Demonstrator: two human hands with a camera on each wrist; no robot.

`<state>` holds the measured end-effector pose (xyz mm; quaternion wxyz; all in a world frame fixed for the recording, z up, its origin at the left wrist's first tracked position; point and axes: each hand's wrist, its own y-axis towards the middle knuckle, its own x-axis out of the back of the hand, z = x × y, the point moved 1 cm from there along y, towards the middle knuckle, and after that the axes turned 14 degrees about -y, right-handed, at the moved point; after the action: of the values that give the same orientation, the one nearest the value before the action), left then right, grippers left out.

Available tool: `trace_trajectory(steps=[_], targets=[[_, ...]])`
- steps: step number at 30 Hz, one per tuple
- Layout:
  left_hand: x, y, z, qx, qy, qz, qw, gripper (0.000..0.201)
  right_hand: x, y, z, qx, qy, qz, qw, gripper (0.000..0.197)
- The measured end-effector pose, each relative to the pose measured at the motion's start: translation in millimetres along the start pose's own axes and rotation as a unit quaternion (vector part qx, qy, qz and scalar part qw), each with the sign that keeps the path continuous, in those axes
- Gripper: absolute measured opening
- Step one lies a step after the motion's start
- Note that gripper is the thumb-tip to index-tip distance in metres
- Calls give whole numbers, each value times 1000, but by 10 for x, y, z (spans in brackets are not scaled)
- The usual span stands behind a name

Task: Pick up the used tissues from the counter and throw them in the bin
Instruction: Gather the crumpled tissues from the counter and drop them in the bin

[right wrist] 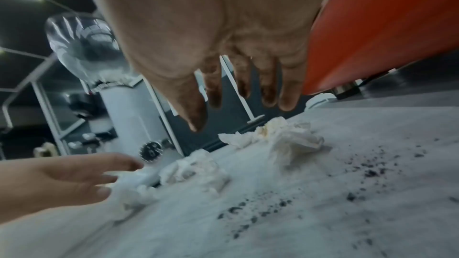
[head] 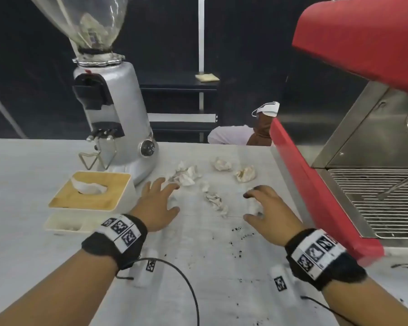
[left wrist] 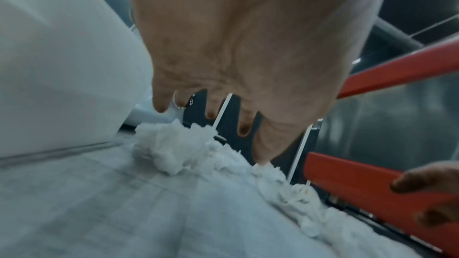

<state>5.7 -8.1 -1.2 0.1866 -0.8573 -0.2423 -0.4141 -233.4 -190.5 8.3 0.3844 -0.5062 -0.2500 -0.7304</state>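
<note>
Several crumpled white tissues lie on the grey counter (head: 33, 184): one clump (head: 185, 176) by the grinder's base, two further back (head: 222, 164) (head: 245, 174), and a twisted strip (head: 214, 201) between my hands. My left hand (head: 160, 201) is open, fingers stretched toward the near clump (left wrist: 174, 144), fingertips just short of it. My right hand (head: 269, 208) hovers open over the counter with fingers spread and dark-stained, holding nothing; a tissue (right wrist: 293, 138) lies just beyond its fingertips. No bin is in view.
A silver coffee grinder (head: 118, 114) stands behind my left hand, with a wooden-topped tissue box (head: 92, 191) on a white tray to its left. The red espresso machine (head: 327, 184) walls off the right. Dark coffee grounds (head: 238, 241) are scattered nearer me.
</note>
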Motion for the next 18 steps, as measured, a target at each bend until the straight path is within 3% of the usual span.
trace_trajectory(steps=[5, 8, 11, 14, 18], targets=[[-62, 194, 127, 71, 114, 89, 987, 47, -74, 289, 14, -74, -71, 69, 992, 64], [-87, 236, 189, 60, 93, 61, 992, 49, -131, 415, -16, -90, -86, 112, 986, 72], [-86, 236, 168, 41, 33, 37, 998, 35, -190, 545, -69, -103, -114, 140, 978, 74], [-81, 230, 38, -6, -47, 6, 999, 20, -255, 641, -146, -115, -148, 164, 969, 63], [-122, 307, -170, -77, -107, -25, 991, 15, -305, 713, -227, -143, -153, 122, 970, 28]])
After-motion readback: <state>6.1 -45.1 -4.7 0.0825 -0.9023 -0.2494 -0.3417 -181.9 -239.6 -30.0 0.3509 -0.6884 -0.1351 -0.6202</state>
